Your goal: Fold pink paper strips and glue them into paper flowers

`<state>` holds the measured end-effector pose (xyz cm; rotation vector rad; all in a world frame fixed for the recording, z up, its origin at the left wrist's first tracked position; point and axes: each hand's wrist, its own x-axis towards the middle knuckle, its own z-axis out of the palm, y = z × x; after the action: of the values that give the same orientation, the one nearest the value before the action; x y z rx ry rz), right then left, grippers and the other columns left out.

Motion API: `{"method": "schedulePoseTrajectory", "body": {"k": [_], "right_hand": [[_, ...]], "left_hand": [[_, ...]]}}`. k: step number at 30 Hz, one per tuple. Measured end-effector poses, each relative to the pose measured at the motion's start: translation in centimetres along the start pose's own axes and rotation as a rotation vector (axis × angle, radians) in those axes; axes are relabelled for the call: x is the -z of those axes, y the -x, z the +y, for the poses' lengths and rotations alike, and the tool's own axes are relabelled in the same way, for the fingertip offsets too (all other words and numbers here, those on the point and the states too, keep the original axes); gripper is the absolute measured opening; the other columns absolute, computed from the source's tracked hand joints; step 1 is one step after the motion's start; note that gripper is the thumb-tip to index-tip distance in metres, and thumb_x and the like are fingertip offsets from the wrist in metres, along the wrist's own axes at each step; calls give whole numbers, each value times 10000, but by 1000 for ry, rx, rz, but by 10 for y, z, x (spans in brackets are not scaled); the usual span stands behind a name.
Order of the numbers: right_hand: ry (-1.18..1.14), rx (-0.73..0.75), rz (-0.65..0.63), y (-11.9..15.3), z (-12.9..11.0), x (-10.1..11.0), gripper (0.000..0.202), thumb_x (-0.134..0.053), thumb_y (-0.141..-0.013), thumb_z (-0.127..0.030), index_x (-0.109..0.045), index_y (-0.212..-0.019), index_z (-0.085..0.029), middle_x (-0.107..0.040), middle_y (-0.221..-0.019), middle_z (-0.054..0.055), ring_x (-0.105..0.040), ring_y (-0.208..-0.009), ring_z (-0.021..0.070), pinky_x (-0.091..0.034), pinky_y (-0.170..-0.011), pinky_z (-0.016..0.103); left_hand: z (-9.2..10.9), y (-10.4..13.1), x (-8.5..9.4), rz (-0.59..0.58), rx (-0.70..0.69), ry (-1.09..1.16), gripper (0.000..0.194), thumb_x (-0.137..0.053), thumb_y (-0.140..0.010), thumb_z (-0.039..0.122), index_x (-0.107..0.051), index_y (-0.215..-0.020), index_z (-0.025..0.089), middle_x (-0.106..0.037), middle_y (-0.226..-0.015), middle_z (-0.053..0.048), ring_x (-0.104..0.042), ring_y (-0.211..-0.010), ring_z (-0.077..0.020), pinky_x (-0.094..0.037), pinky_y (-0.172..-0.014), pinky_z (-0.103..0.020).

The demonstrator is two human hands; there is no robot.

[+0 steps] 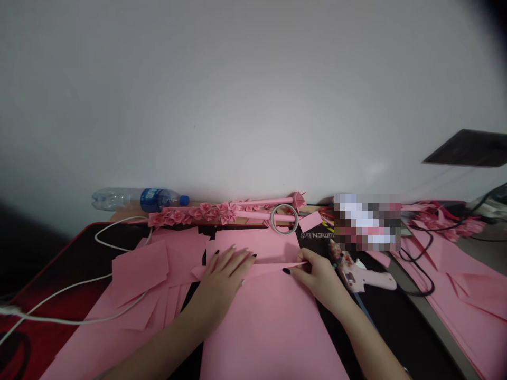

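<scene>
A large sheet of pink paper lies in front of me, its far part folded or overlapped by a raised strip. My left hand rests flat on the paper near that strip, fingers stretched out and dark nails showing. At the strip's right end, my right hand pinches the paper edge between thumb and curled fingers. More pink paper extends beyond the fold. Just past it stands a roll of tape, leaning near rolled pink paper stems.
Cut pink papers and a white cable lie at left. A plastic bottle and folded paper flowers line the wall. At right are a glue gun, a black cable and more pink sheets.
</scene>
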<state>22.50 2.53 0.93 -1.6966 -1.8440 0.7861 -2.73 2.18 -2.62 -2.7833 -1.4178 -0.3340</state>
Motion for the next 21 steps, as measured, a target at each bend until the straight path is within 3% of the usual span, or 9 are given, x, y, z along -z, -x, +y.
{"method": "schedulePoseTrajectory", "body": {"k": [4,8,11,21], "right_hand": [[-277,46,-10,5,-8,1,212,-571,-845,-344,-469,-729,-200,-411,-656,-46,-355,-595,118,-266,-535,247],[-414,129,19,10,-14,1,230,-568,-870,-358,-506,-724,-191,-431,-660,-37,-362,-581,109,-281,-526,243],[-436,178,27,13,-16,2,236,-532,-901,-351,-525,-726,-192,-443,-652,-31,-381,-569,111,-301,-524,244],[-334,234,16,15,-14,8,403,-400,-959,-416,-420,-619,-200,-393,-582,-30,-357,-535,114,-255,-508,259]], "left_hand": [[-1,1,4,53,39,39,575,-280,-894,25,-390,-1420,232,-611,-1256,-62,-559,-1098,-225,-267,-1076,-526],[0,4,10,173,34,30,606,-273,-876,5,-371,-1427,239,-646,-1039,-52,-589,-968,-194,-216,-1095,-560],[0,5,12,247,22,45,602,-270,-872,0,-408,-1396,263,-625,-972,-35,-582,-960,-181,-217,-1097,-558],[-1,5,12,309,22,84,590,-309,-885,-3,-436,-1379,294,-613,-995,-39,-562,-946,-183,-209,-1087,-567]]}}
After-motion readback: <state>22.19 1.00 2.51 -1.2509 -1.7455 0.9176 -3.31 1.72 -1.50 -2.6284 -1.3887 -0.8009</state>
